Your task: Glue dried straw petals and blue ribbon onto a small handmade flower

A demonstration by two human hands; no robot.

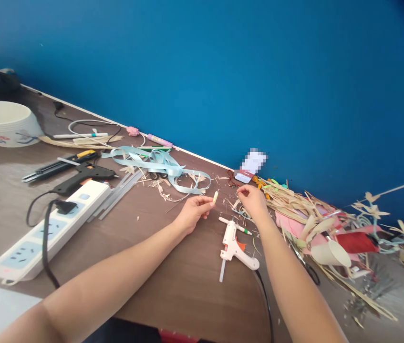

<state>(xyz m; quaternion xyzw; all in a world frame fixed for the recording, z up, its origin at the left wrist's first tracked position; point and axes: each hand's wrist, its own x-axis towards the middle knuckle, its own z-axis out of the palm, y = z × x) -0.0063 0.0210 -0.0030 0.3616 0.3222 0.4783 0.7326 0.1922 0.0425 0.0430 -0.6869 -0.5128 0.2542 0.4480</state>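
Observation:
Between thumb and fingers, my left hand [195, 213] pinches a small pale-yellow piece [215, 196], perhaps a folded strip of dried husk. My right hand [252, 201] is a short way to the right, its fingers curled together over the scraps; whatever they hold, if anything, is too small to make out. A white hot glue gun [229, 244] with an orange trigger lies on the table below and between my hands, a clear glue stick [222, 270] sticking out of its back. Beside it lies a white pen [243, 230] with a green band.
A white power strip [62, 224], a black glue gun [83, 177], a utility knife [56, 166] and glue sticks [123, 193] lie left. Light-blue ribbon [148, 159] spreads behind. Husk strips [295, 202], a red spool [357, 242] and scissors [304, 262] crowd the right. White bowls [8, 124] stand far left.

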